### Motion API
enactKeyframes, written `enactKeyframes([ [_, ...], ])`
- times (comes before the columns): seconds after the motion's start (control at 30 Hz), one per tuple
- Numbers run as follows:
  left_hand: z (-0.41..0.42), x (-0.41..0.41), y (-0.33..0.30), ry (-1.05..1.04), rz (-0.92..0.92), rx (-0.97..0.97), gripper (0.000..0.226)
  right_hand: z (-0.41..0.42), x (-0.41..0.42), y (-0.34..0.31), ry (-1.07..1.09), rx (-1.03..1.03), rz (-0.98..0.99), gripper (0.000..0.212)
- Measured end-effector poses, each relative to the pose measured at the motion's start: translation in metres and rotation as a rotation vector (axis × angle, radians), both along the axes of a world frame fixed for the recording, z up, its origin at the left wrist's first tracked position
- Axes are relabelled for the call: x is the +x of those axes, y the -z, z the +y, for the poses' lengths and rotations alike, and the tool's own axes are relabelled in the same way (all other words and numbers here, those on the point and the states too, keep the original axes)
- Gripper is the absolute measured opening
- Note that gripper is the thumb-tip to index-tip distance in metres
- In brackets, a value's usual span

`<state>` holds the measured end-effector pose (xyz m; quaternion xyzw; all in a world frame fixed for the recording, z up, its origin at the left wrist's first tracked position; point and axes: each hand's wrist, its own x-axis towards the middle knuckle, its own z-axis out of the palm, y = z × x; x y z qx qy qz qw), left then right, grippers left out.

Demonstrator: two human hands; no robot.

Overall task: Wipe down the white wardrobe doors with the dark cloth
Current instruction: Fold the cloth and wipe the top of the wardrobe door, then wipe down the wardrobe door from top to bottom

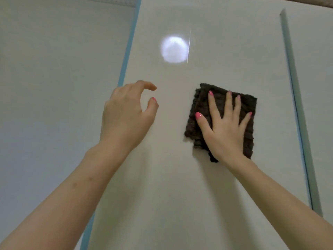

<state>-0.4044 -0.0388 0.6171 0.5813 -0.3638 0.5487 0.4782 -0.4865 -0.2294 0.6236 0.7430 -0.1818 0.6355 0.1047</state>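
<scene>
Head view: right hand (225, 130) spread flat, pushing dark cloth (249, 105) on wardrobe door (180, 186) to rub it; left hand (124, 114) loose, holding nothing.

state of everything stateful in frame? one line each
dark cloth: folded, pressed flat against the door under the right hand
right hand: fingers straight and spread, pressing the cloth
left hand: raised, fingers loosely curled, holds nothing; contact with the door cannot be told
wardrobe door: shut, with a round light glare high on it
</scene>
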Motion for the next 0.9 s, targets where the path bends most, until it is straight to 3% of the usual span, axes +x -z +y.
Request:
enactKeyframes([
  [0.17, 0.013, -0.002, -0.002, -0.003, -0.025, -0.042, 0.031, 0.069, 0.055, -0.004, -0.087, -0.144, 0.13, 0.057],
  [0.37, 0.02, -0.001, 0.003, 0.044, -0.02, -0.11, 0.027, 0.11, 0.091, -0.003, -0.046, -0.163, 0.125, 0.061],
  [0.53, 0.013, 0.001, 0.013, 0.054, 0.002, -0.078, 0.027, 0.116, 0.107, 0.045, -0.079, -0.205, 0.038, 0.065],
  [0.67, 0.004, 0.0, 0.026, 0.129, 0.069, -0.066, 0.027, 0.11, 0.116, 0.1, -0.217, -0.314, 0.003, 0.051],
  [0.9, -0.02, -0.011, 0.03, 0.162, 0.071, -0.059, 0.027, 0.072, 0.093, 0.074, -0.143, -0.391, -0.101, 0.051],
])
